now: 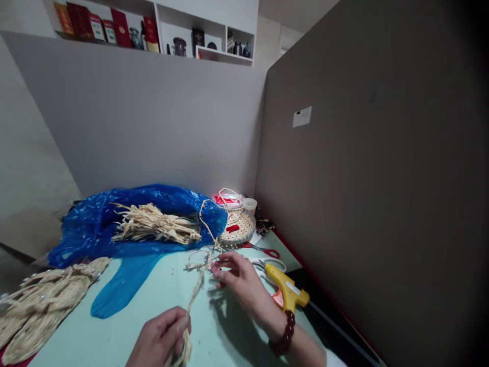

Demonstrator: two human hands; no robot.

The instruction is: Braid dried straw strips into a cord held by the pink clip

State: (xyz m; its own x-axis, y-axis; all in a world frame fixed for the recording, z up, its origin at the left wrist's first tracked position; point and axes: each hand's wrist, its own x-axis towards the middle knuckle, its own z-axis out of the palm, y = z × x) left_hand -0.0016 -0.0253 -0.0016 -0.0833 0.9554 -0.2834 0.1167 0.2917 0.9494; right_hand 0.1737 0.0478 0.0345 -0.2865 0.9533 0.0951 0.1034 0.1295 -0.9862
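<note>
My left hand (162,337) pinches a twisted straw cord (196,289) near the front edge of the view. The cord runs away from me over the table, with loose strands below the fist. My right hand (237,278), a dark red bead bracelet on its wrist, hovers over the table with fingers bent and apart. Its fingertips are close to a small pink item (215,266) and the cord's knotted part; whether they touch is unclear. Beside this wrist lies a yellow glue gun (284,280), with white-handled scissors (280,265) partly behind it.
A bundle of dry husks (156,224) lies on a blue plastic bag (87,224). Woven straw slippers with pearls (57,295) sit at left. Farther back are a round woven basket (244,227), red-handled scissors (271,252) and a paper cup (250,205). Grey partitions (171,122) enclose the table.
</note>
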